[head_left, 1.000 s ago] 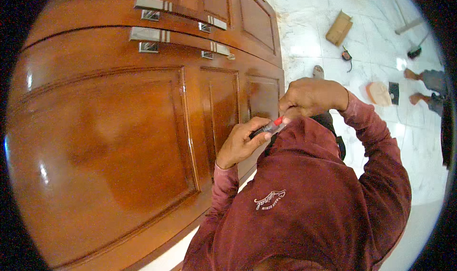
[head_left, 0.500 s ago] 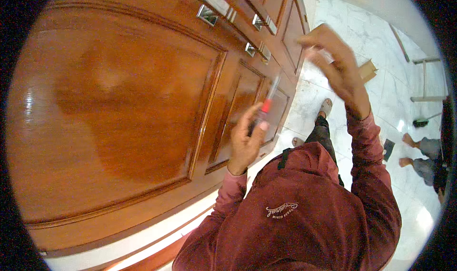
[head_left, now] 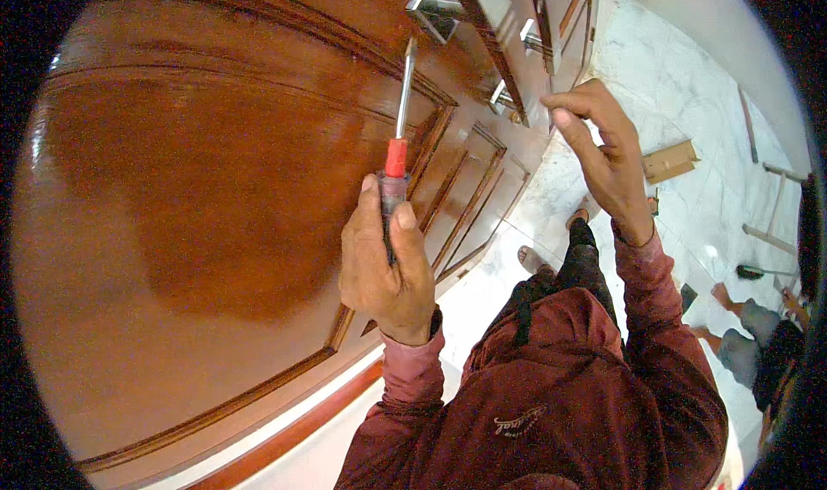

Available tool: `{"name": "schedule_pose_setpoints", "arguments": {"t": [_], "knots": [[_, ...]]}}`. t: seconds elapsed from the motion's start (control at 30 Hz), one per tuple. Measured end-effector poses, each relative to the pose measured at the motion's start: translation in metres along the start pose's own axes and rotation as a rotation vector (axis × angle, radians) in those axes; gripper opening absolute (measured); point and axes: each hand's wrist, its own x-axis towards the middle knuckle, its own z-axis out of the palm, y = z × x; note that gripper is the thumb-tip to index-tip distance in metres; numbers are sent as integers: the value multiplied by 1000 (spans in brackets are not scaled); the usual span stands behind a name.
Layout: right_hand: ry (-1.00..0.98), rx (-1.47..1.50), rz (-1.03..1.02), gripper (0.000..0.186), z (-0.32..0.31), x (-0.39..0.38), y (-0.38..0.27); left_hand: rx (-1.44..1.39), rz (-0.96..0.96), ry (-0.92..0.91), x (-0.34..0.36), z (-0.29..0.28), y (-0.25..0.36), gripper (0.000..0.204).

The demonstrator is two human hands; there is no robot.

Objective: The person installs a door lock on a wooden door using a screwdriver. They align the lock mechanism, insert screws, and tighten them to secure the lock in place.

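Note:
My left hand [head_left: 383, 275] is wrapped round a screwdriver [head_left: 396, 157] with a dark handle, a red collar and a long metal shank. The shank points up and away, its tip beside the chrome mount of a door handle [head_left: 438, 8]; whether they touch I cannot tell. Thumb and forefinger of my right hand [head_left: 608, 150] are pinched near the lower end of the handles; anything between them is too small to make out. Both hands are in front of a glossy brown panelled wooden door [head_left: 233, 206]. A second dark bar handle [head_left: 538, 16] runs alongside the first.
An open cardboard box [head_left: 672, 161] lies on the white marble-look floor [head_left: 655, 68] to the right. Farther right are a metal frame like a ladder [head_left: 769, 232], a brush head [head_left: 750, 272] and another person [head_left: 748, 335] low down.
My left hand and the screwdriver have moved left, the tip now up by the nearer handle's mount. My right hand has come slightly down, its thumb and forefinger pinched. The view has shifted.

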Motion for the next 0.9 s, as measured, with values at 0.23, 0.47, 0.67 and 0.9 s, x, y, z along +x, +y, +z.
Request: {"name": "schedule_pose_setpoints", "arguments": {"t": [0.23,0.47,0.67,0.9], "knots": [[9,23,-87,34,6,31,1,-26,-50,4,13,3,9,31],[2,248,12,49,34,34,9,70,-132,-75,18,-6,31,32],[32,151,2,52,50,30,13,41,-95,-14,10,1,39,36],[56,119,19,50,50,26,12,-146,-216,-21,13,5,26,39]]}}
